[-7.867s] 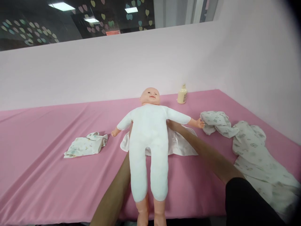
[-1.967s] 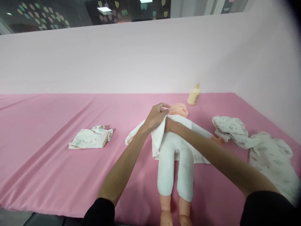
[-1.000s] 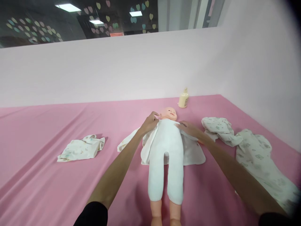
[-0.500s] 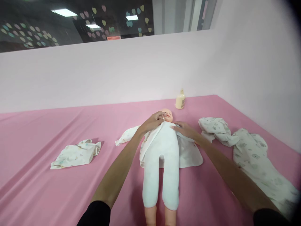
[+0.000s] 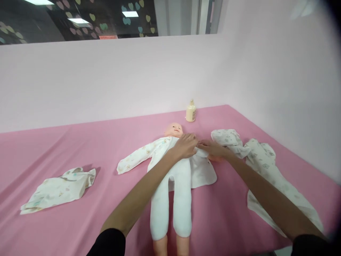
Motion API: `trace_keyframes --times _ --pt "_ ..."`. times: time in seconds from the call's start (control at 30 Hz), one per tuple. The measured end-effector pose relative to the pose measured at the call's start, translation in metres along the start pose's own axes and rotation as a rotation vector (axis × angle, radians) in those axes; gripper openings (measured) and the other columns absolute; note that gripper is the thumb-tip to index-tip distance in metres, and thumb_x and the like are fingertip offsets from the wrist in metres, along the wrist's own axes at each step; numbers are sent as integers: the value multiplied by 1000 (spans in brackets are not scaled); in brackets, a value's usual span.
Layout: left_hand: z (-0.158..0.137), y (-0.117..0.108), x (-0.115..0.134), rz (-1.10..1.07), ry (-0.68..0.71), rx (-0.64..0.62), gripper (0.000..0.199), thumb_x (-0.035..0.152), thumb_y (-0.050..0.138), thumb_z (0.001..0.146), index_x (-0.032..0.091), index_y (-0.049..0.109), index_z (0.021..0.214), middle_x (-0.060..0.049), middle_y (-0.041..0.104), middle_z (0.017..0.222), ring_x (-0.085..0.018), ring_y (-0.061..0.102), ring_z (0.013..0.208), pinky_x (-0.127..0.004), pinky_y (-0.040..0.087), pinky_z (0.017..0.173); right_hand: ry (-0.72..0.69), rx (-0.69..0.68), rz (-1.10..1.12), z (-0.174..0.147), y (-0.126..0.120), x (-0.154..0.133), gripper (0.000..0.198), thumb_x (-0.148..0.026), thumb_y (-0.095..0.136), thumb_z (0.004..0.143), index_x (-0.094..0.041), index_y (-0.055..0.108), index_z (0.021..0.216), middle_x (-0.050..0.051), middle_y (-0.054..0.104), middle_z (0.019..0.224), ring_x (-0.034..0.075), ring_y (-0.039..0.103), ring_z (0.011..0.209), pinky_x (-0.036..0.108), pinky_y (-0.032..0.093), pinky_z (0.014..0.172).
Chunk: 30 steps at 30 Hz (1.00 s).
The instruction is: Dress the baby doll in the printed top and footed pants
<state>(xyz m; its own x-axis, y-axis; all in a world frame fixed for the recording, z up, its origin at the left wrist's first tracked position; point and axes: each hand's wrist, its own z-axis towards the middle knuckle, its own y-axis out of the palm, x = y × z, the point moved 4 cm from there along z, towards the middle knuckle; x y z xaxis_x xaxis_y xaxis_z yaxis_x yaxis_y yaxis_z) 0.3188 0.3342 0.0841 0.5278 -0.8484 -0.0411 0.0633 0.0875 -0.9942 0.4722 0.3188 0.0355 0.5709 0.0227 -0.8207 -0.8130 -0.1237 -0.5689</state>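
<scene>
Resting on the doll's [image 5: 172, 181] chest, both hands, left hand [image 5: 185, 146] and right hand [image 5: 213, 148], seemingly pinch the soft, limp garment [image 5: 149, 151] front edges.

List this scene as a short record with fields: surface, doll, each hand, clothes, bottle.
surface: pink cloth-covered table
doll: baby doll on its back, head toward the wall, a printed top over one arm
left hand: on the doll's chest, at the top's front edge
right hand: beside the left, at the doll's other shoulder
clothes: folded garment far left; loose garments at right
bottle: cream bottle upright by the wall
</scene>
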Motion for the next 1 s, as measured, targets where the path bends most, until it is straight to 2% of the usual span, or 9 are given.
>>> trace_keyframes --times 0.07,0.17,0.23,0.47,0.57,0.67,0.83,0.93,1.0 --pt "13 13 9 -78 66 -103 46 21 59 80 15 54 125 -12 59 128 -27 54 119 -36 42 98 113 -31 70 -13 -11 6 35 -53 66 82 -19 68 89 2 66 73 16 58 66 25 44 58" --pt "25 28 14 -75 69 -220 84 29 68 76 11 30 149 -16 58 135 -31 53 125 -40 39 103 193 -80 255 -24 -19 4 30 -48 66 84 -19 67 87 2 67 74 13 56 61 23 42 54" --pt "28 31 12 -50 24 -234 91 32 70 77 10 23 152 -18 59 134 -33 55 123 -40 41 100 206 -123 398 -25 -22 3 28 -46 64 85 -19 68 86 3 67 74 13 57 62 23 43 53" --pt "19 5 -9 -236 -16 -29 35 33 59 84 20 58 117 -8 66 118 -26 62 106 -34 45 83 196 46 572 -17 -31 30 24 -41 65 84 -20 71 92 9 72 84 20 66 77 32 56 73" --pt "15 1 -15 -333 -48 -4 37 33 60 82 23 56 118 -5 66 115 -25 61 103 -32 45 81 180 -6 471 -16 -14 34 29 -40 74 77 -21 72 99 8 73 93 24 67 91 36 55 83" --pt "13 0 -16 -349 -88 -14 37 34 60 82 21 54 115 -5 65 111 -24 61 98 -32 43 76 65 -56 165 -14 8 28 37 -39 78 74 -22 71 106 7 72 106 27 64 101 37 51 89" --pt "10 -5 -16 -377 -127 -29 35 40 56 86 20 51 114 -6 65 104 -23 61 87 -32 41 69 -144 101 -307 -6 30 22 26 -29 61 87 -20 66 111 12 68 110 29 62 101 38 46 89" --pt "9 -8 -16 -397 -105 -9 35 41 56 87 22 50 116 -6 65 110 -23 62 92 -32 42 72 -113 209 -214 1 30 26 16 -29 54 89 -19 67 91 10 68 92 27 62 93 37 44 86" --pt "8 -8 -16 -395 -111 -5 35 43 57 87 22 51 114 -5 65 110 -24 62 92 -32 42 72 -61 283 -45 4 24 30 24 -34 48 92 -19 65 86 7 66 83 25 61 88 35 45 82"
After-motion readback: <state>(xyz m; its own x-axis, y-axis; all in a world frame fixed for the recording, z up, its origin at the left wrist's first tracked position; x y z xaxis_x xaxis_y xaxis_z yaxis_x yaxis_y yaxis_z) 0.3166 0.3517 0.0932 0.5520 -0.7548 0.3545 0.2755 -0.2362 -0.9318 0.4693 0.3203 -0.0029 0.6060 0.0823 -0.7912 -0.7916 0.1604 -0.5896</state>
